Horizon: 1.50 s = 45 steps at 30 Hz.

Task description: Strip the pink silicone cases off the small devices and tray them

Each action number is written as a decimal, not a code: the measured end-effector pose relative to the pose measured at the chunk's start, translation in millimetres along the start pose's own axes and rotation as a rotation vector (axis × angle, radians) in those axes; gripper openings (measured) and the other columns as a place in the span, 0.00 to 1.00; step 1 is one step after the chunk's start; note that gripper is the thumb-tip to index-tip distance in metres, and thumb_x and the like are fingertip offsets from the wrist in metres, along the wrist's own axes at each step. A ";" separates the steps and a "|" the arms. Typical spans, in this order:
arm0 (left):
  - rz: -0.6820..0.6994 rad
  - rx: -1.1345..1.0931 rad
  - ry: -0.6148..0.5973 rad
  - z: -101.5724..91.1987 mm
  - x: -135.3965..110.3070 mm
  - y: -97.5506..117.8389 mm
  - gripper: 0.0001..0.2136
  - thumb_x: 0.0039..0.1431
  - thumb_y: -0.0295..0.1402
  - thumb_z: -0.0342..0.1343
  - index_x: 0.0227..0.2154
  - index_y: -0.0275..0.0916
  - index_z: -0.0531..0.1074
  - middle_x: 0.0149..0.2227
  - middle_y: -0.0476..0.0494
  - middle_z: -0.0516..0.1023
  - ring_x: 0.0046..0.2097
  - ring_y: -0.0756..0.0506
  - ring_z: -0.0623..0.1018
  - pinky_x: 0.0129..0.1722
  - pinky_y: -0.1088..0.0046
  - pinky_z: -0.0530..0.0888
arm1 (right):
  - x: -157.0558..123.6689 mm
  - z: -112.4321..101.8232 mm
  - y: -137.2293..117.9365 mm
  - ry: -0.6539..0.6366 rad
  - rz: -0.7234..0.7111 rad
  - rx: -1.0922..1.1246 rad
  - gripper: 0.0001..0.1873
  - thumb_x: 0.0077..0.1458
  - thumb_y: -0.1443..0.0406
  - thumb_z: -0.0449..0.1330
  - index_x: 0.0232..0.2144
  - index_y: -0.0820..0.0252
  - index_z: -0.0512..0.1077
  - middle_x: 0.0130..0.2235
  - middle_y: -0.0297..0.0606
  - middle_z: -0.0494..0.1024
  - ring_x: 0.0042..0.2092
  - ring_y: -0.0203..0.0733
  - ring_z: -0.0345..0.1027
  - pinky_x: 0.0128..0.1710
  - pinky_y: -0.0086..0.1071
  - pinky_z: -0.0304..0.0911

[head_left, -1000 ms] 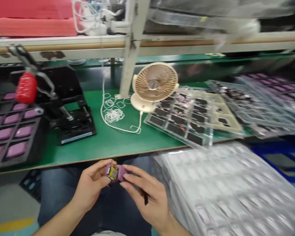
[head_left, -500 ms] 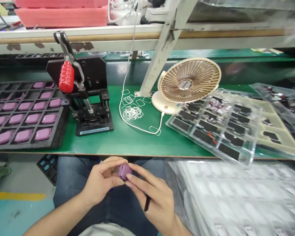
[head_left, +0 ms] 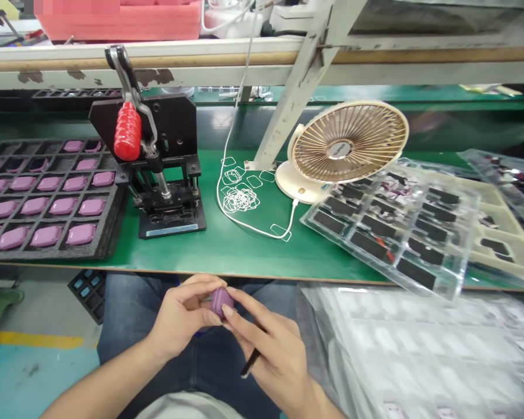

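My left hand (head_left: 179,320) and my right hand (head_left: 271,355) meet over my lap, below the bench edge. Both pinch a small purple case (head_left: 221,301) between fingertips, its purple back facing up. A thin black stick-like tool (head_left: 250,364) is tucked in my right hand's lower fingers. On the green bench (head_left: 227,250) ahead stands a black hand press (head_left: 161,169) with a red handle (head_left: 127,131). Left of it lies a black tray (head_left: 48,201) filled with several purple cases.
A beige desk fan (head_left: 347,145) with a white cable stands mid-bench beside a heap of thin white frames (head_left: 238,198). Clear trays (head_left: 397,224) with dark parts lie to the right. Stacked clear blister sheets (head_left: 428,349) sit at my right knee.
The purple case has been turned over: its open gold-coloured inside showed a second ago, now only its purple back. My view has swung left, bringing the press and left tray fully into sight.
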State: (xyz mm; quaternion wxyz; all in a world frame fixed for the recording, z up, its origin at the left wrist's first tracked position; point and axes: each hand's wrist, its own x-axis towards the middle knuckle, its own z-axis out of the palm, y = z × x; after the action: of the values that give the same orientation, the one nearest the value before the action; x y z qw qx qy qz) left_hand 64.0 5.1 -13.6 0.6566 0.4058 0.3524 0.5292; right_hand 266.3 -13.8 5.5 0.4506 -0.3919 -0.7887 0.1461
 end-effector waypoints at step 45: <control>0.883 0.989 -0.066 -28.4 -1.6 59.8 0.19 0.65 0.17 0.59 0.55 0.41 0.78 0.45 0.39 0.86 0.45 0.43 0.86 0.47 0.66 0.85 | 67.7 22.3 -12.7 -0.632 1.265 1.504 0.32 0.56 0.44 0.70 0.20 0.57 0.59 0.17 0.18 0.49 0.18 0.24 0.33 0.18 0.25 0.30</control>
State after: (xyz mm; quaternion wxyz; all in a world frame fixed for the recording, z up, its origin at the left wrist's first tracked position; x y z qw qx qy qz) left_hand 13.9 14.8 28.6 0.1251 0.7815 0.3341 0.5118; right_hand 222.2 31.4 41.0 0.1919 -0.2955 -0.2255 0.9083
